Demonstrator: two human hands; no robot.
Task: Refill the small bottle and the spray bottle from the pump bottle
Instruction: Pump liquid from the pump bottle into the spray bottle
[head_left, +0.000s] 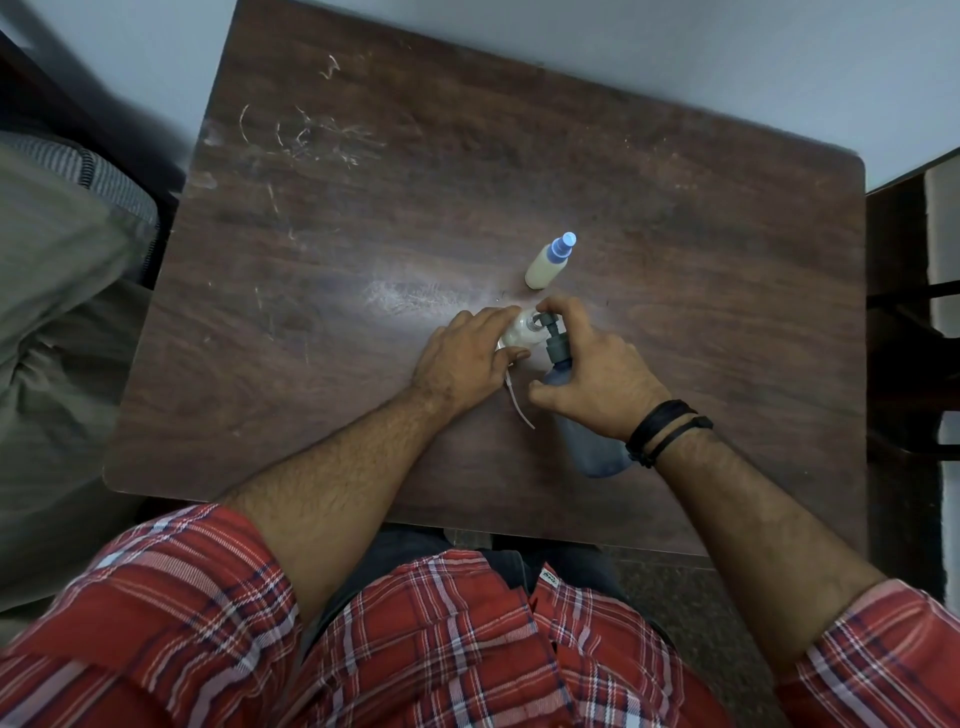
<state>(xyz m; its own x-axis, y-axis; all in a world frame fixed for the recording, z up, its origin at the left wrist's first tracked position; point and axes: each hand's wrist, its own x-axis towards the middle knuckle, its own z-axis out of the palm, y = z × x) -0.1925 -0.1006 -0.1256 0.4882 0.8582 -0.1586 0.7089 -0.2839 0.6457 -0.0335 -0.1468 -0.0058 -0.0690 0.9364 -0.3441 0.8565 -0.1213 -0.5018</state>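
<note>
Both bare forearms reach forward over the table (467, 208) from rolled red plaid sleeves, the left hand (467, 358) curled with fingers closed near the table's middle, the right hand (597, 374), black bands at its wrist, clasped just beside it, index finger bent down.

A single head-worn wide-angle view looks steeply down from above the seated person, facing forward toward 12 o'clock. The table (467, 182) fills the middle of the picture, its far edge at 12 against the wall (675, 52). The person's plaid shirt (441, 649) crowds the near edge at 6. Straight lines bow at the borders. No second view shares the scene.
</note>
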